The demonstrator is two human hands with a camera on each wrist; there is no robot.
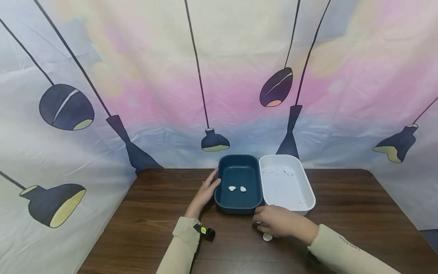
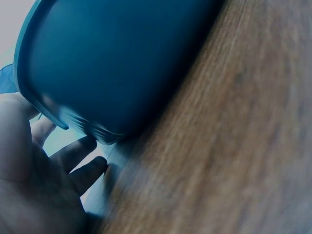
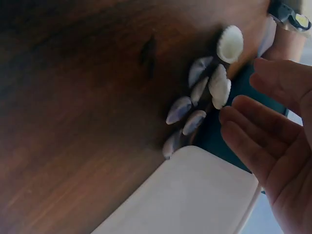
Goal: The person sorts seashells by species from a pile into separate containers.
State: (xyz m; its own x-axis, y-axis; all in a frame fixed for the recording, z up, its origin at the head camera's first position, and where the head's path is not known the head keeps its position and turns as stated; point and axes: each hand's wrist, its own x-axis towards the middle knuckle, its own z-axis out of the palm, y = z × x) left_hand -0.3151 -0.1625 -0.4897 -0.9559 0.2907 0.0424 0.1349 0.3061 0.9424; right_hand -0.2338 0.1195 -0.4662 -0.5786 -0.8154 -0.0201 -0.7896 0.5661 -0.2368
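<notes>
A dark blue tray point(image 1: 221, 179) and a white tray point(image 1: 308, 190) stand side by side at the back of the wooden table point(image 1: 154, 213). Two white shells point(image 1: 237, 188) lie in the blue tray. My left hand point(image 1: 208, 188) rests with straight fingers point(image 2: 80, 163) against the blue tray's left wall point(image 2: 112, 63). My right hand point(image 1: 270, 222) hovers over a cluster of several white and grey shells point(image 3: 202, 95) on the table just in front of the trays. Its fingers point(image 3: 253, 141) are relaxed, with one tip close to a shell. One shell point(image 1: 267, 237) shows below the hand.
The white tray's near corner point(image 3: 195, 195) lies right beside the shell cluster. A printed cloth backdrop point(image 1: 219, 76) hangs behind and around the table. A small black device point(image 1: 205, 231) is strapped to my left wrist. Bare wood stretches left and right of the trays.
</notes>
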